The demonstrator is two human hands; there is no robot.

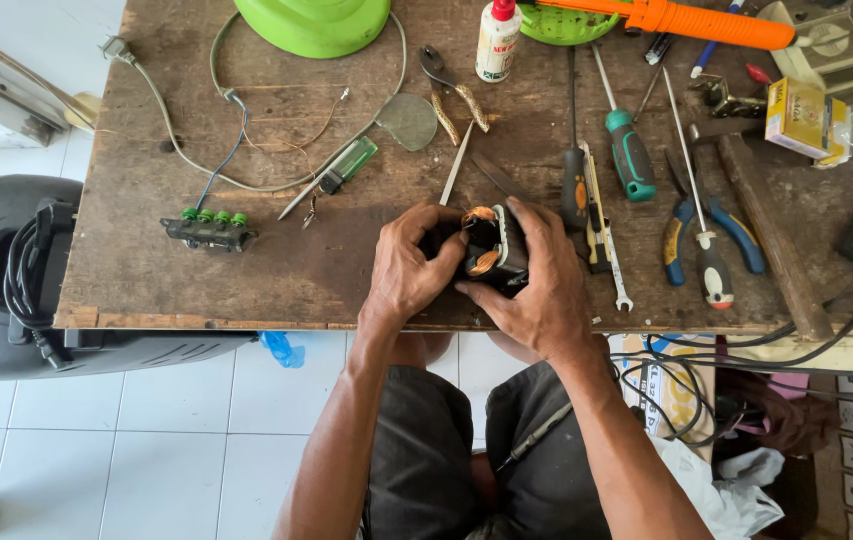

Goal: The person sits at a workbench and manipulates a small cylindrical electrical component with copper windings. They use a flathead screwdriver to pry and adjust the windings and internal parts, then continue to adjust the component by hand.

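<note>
Both of my hands hold a small electric motor stator (489,245) with copper windings, just above the near edge of the worn wooden table (286,270). My left hand (408,270) wraps its left side, fingers curled over the top. My right hand (536,285) grips the right side, thumb pressed at the lower front. A thin metal blade (456,165) lies just beyond my hands.
To the right lie screwdrivers (628,150), blue-handled pliers (711,235), a wrench (611,260) and a hammer (761,225). A green switch block (211,228) with wires sits left. A glue bottle (497,38), green fan part (316,22) and black speaker (6,280) are around.
</note>
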